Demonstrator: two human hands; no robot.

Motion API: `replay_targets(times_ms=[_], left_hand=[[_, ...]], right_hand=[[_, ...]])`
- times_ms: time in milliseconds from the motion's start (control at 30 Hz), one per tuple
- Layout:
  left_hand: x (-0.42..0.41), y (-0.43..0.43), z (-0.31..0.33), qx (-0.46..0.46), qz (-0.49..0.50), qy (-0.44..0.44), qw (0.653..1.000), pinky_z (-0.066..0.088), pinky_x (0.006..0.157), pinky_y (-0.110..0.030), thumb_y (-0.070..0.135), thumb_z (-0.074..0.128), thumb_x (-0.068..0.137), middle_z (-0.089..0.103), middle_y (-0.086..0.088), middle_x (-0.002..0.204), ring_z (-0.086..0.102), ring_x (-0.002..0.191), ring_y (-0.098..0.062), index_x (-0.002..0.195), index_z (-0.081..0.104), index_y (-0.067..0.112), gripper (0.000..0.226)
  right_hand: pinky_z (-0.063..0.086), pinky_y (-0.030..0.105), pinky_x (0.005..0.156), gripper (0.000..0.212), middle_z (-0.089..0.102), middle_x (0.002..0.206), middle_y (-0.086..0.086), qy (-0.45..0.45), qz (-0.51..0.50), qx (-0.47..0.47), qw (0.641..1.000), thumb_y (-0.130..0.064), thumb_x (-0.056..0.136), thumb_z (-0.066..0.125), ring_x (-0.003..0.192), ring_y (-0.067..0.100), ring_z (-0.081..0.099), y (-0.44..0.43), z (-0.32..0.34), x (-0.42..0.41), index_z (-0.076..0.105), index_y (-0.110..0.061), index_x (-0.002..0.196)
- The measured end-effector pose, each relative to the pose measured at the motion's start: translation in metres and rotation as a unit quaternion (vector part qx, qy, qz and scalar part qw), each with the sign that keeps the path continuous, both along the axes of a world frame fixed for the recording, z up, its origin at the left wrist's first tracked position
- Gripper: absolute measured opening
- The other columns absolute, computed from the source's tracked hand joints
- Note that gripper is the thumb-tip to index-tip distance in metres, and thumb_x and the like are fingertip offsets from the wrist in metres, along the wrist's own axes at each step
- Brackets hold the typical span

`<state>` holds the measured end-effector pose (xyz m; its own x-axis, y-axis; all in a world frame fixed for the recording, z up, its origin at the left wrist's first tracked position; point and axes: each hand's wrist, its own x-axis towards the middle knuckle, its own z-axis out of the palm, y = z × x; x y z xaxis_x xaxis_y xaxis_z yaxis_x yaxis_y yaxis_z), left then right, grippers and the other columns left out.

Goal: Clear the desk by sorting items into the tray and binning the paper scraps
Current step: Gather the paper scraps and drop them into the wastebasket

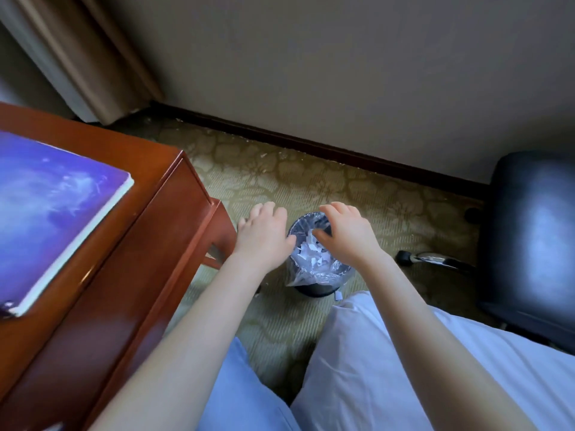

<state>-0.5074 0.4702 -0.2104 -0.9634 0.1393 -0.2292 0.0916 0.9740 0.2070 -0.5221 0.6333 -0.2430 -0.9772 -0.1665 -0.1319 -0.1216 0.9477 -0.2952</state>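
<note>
Carpet (311, 188) runs to the wall beyond our hands. Left hand (263, 233) and right hand (345, 233) hover open, empty, over the bin (314, 287); paper scraps (311, 253) lie inside, below. Desk (130, 231) left of our left hand, chair (529, 231) right.

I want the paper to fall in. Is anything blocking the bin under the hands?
Nothing visible. Both the left hand and right hand hover over the bin, whose mouth is open, with a clear liner and paper scraps already inside.
</note>
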Motion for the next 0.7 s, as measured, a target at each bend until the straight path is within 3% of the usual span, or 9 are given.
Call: replay_targets(times_ms=[400, 700], left_hand=[[0.148, -0.058, 0.086, -0.003, 0.068, 0.148, 0.987, 0.033, 0.105, -0.042, 0.04, 0.048, 0.091, 0.04, -0.003, 0.14, 0.032, 0.132, -0.023, 0.132, 0.041, 0.016, 0.047], [0.261, -0.133, 0.161, -0.022, 0.15, 0.29, 0.945, 0.036, 0.101, -0.038, 0.034, 0.05, 0.09, 0.044, -0.003, 0.138, 0.034, 0.131, -0.022, 0.131, 0.045, 0.015, 0.046]], right_hand=[[0.039, 0.04, 0.102, 0.047, 0.045, 0.14, 0.0, 0.122, 0.104, -0.039, 0.986, -0.041, 0.092, 0.05, 0.13, 0.025, 0.039, -0.061, 0.089, 0.111, 0.044, -0.02, 0.135], [0.044, 0.041, 0.095, 0.041, 0.053, 0.134, 0.001, 0.232, 0.227, -0.119, 0.938, -0.032, 0.089, 0.057, 0.121, 0.027, 0.046, -0.147, 0.159, 0.181, 0.053, -0.019, 0.128]])
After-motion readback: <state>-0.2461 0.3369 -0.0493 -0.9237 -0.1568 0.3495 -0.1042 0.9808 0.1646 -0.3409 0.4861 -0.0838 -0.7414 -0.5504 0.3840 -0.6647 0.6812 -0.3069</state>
